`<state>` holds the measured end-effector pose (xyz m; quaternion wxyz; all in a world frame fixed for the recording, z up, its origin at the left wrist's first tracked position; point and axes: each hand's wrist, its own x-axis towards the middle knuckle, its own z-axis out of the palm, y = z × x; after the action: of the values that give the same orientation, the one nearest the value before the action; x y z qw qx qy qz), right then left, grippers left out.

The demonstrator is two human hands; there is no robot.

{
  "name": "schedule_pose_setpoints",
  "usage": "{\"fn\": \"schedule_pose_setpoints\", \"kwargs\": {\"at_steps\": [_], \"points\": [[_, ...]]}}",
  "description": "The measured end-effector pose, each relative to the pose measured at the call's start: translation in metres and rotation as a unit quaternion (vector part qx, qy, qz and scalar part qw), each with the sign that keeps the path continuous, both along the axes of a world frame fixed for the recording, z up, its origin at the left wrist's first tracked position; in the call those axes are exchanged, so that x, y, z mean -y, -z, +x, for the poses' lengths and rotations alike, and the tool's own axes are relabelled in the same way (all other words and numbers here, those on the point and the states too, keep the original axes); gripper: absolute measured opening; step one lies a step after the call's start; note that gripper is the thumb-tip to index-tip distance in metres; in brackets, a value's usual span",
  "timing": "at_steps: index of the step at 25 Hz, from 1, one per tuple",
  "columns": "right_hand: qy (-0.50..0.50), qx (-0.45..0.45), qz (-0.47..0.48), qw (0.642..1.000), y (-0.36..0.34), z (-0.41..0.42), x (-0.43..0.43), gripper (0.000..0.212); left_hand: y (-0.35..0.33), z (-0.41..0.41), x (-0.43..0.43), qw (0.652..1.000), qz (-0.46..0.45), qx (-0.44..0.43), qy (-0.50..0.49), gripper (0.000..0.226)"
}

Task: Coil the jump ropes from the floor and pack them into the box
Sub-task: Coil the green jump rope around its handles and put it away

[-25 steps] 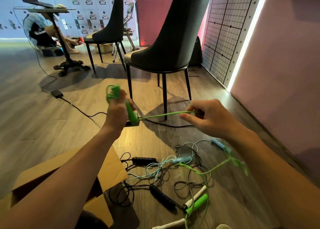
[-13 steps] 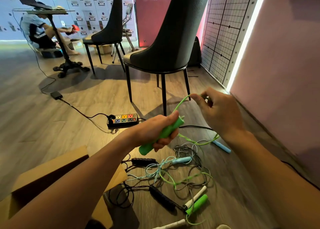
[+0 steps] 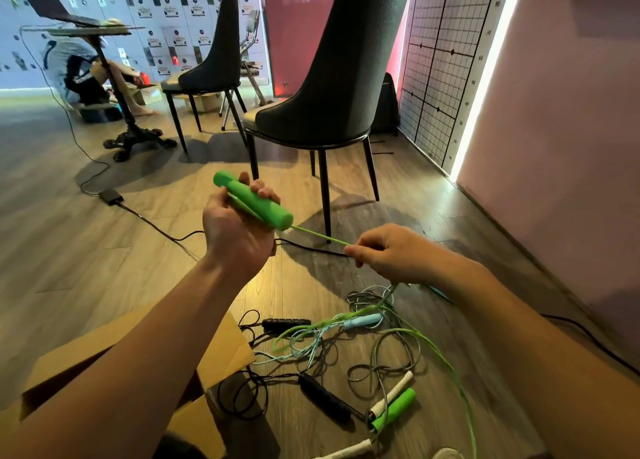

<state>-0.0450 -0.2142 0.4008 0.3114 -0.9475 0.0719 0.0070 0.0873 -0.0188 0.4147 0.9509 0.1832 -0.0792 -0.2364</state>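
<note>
Above the wooden floor (image 3: 86, 250), the left hand (image 3: 235, 230) grips a green jump-rope handle (image 3: 254, 200). The right hand (image 3: 394, 254) pinches its green cord (image 3: 318, 235), pulled taut. Tangled ropes (image 3: 377, 351) lie beside the cardboard box (image 3: 221, 354).

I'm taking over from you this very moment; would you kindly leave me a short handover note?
Left hand grips one green handle, raised. Right hand pinches the green cord just off that handle.
Second green handle lies on the floor among the other ropes; cardboard box open at lower left.
Done: green rope in hand; no rope seen packed.
Left: coil green, then the others, pack all.
</note>
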Motion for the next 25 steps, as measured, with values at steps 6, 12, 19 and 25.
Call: {"fn": "schedule_pose_setpoints", "kwargs": {"at_steps": [6,12,19,25], "points": [[-0.052,-0.005,-0.025,0.998,-0.003,-0.002,-0.008,0.028,0.007,0.019,-0.006,0.962,0.202,0.115,-0.142,0.026],[-0.079,0.226,-0.147,0.96,-0.004,0.007,-0.017,0.019,0.031,0.003,0.004,0.638,0.592,0.492,0.012,0.031],[-0.002,0.275,-0.236,0.932,-0.003,0.002,-0.009,0.028,0.017,-0.02,0.011,0.639,0.567,0.452,0.255,0.064],[0.003,0.253,-0.248,0.935,-0.005,0.006,0.002,0.034,0.008,-0.025,0.002,0.753,0.45,0.353,0.326,0.057]]}}
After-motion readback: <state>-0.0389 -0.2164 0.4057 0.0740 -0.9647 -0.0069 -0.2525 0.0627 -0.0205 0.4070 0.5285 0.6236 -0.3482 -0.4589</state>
